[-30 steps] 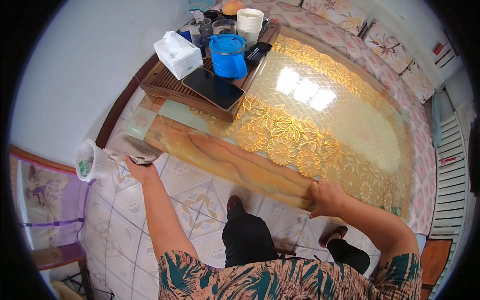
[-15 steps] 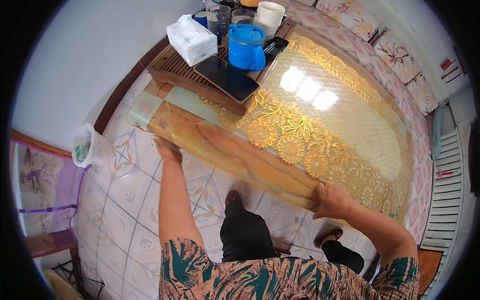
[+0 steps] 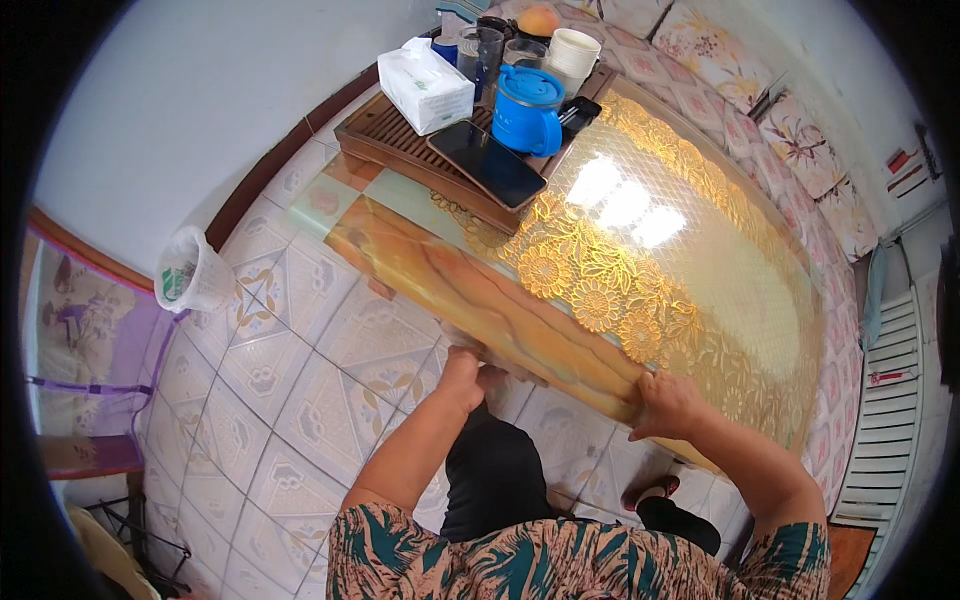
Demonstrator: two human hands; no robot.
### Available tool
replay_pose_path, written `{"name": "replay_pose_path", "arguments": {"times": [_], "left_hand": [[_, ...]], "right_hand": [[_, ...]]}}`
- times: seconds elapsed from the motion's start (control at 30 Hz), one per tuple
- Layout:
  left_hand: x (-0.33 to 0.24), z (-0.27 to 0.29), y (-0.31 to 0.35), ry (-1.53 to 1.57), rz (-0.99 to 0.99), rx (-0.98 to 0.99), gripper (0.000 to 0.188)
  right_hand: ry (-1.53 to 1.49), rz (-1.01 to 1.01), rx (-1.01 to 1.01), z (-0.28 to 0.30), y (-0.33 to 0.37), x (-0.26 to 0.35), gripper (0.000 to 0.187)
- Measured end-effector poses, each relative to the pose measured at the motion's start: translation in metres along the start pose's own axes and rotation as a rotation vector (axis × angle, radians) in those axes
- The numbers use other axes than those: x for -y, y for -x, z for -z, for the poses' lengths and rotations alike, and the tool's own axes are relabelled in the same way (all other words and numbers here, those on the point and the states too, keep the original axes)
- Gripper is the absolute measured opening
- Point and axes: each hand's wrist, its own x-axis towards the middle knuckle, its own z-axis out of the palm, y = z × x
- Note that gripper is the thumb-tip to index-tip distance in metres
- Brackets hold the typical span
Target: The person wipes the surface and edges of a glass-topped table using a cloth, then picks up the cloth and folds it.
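A low table [image 3: 480,262] with an orange, marble-patterned edge lies before me, under a clear cover with gold flower lace. My right hand [image 3: 668,402] grips its near edge towards the right, fingers on top and thumb lower down the side. Below the middle of that same edge is my left hand [image 3: 468,378]. Its fingers are blurred and partly hidden, next to a smeared greyish patch under the rim, so what they hold cannot be made out.
On the table's far left, a slatted wooden tea tray [image 3: 375,125] carries a tissue pack [image 3: 425,90], a blue lidded mug [image 3: 527,110], a black phone [image 3: 487,163], glasses and paper cups [image 3: 574,52]. A white bin [image 3: 190,270] stands by the wall. A patterned sofa [image 3: 700,110] runs behind.
My left hand has moved right along beneath the table edge, from near its left corner to the middle. My right hand stays on the edge. The view has shifted slightly.
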Motion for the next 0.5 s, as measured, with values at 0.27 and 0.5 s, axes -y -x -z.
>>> {"name": "replay_pose_path", "arguments": {"times": [0.27, 0.5], "left_hand": [[-0.111, 0.089, -0.082, -0.023, -0.440, -0.404, 0.055], [-0.165, 0.168, -0.159, 0.173, -0.692, 0.009, 0.046]], "right_hand": [[0.017, -0.003, 0.011, -0.002, -0.003, -0.002, 0.074], [-0.026, 0.007, 0.019, 0.000, 0.000, -0.004, 0.072]]}}
